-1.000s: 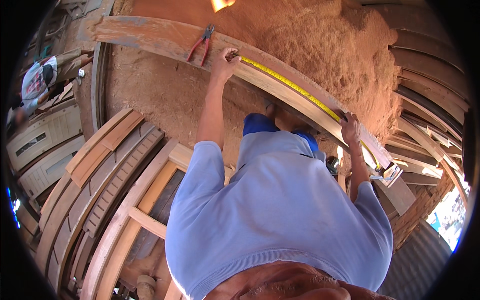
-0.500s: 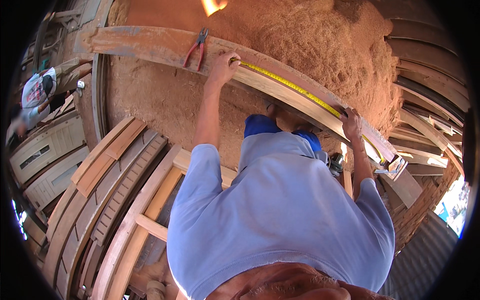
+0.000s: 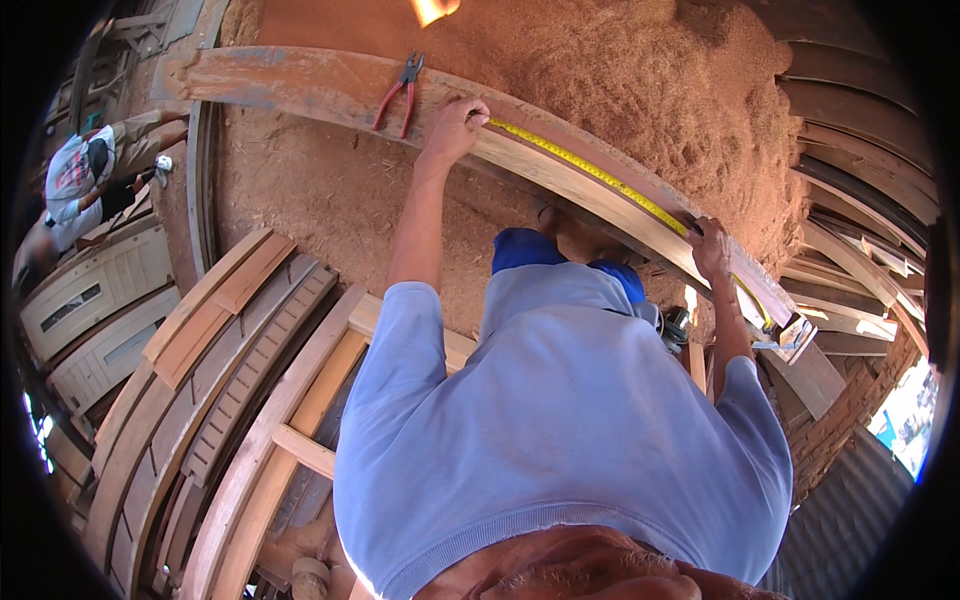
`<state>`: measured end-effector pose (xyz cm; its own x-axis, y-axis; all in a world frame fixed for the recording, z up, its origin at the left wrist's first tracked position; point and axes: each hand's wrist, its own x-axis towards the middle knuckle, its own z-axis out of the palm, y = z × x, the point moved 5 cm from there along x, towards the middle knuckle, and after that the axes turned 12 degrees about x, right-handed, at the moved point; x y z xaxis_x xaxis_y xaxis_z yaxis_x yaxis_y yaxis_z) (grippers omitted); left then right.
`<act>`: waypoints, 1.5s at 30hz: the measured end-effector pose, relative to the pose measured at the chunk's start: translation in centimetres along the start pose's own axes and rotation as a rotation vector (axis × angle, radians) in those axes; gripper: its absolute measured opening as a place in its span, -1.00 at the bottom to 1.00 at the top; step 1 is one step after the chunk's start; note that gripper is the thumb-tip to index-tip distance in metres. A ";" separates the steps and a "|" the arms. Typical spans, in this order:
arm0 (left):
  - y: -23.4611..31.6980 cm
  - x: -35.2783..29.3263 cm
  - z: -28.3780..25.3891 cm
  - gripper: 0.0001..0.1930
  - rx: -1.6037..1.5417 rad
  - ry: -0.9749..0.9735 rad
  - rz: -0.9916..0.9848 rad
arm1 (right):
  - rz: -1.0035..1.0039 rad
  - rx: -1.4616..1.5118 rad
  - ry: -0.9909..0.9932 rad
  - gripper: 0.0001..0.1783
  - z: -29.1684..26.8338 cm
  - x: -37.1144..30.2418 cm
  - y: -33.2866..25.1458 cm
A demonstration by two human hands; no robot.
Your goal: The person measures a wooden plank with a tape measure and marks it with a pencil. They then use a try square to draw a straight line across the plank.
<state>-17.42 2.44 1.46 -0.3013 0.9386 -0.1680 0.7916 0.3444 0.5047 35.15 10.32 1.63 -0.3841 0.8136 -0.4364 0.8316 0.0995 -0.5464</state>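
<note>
A yellow measuring tape point(image 3: 590, 170) runs lengthwise along a long wooden plank point(image 3: 560, 183). My left hand point(image 3: 459, 124) is closed in a pinch on the tape's left end, above the plank. Farther right, my right hand point(image 3: 710, 250) is closed over the tape and rests at the plank's edge. A small dark thing shows at its fingertips; I cannot make out what it is. Beyond that hand the tape continues toward the plank's right end. Pliers with red handles point(image 3: 396, 100) lie on the board, left of my left hand.
A sawdust heap point(image 3: 680, 110) lies beyond the plank. Stacked door panels and frames point(image 3: 255, 340) stand at the left, with pale doors point(image 3: 95, 285) behind them. More boards point(image 3: 850, 150) line the right side. Another person point(image 3: 85, 180) bends over at the far left.
The view has shifted slightly, so the pliers, plank and hands sit a little farther right. Both hands keep their places on the tape. The person at the far left has moved an arm.
</note>
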 end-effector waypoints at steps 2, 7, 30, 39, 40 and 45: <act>-0.1 0.0 0.0 -0.88 -0.004 0.009 0.000 | 0.004 0.003 -0.004 -0.77 -0.1 -0.1 -0.1; -0.8 0.1 0.8 -0.87 0.001 0.000 0.006 | -0.002 -0.007 -0.009 -0.77 -0.1 -0.1 -0.4; -1.3 0.1 1.1 -0.87 -0.085 -0.040 -0.064 | 0.027 -0.062 -0.093 -0.77 0.3 0.7 0.7; -0.7 0.2 0.6 -0.88 -0.027 -0.040 -0.038 | 0.004 -0.074 -0.088 -0.76 0.1 0.7 0.6; -0.5 0.1 0.4 -0.88 -0.011 -0.033 -0.029 | 0.011 -0.068 -0.093 -0.76 0.1 0.7 0.6; -0.2 0.2 0.2 -0.88 0.026 -0.044 -0.041 | 0.016 -0.041 -0.098 -0.76 0.0 0.8 0.3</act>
<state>-17.52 2.56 1.20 -0.3107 0.9233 -0.2258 0.7925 0.3828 0.4747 35.07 10.95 1.14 -0.4061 0.7558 -0.5136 0.8531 0.1121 -0.5096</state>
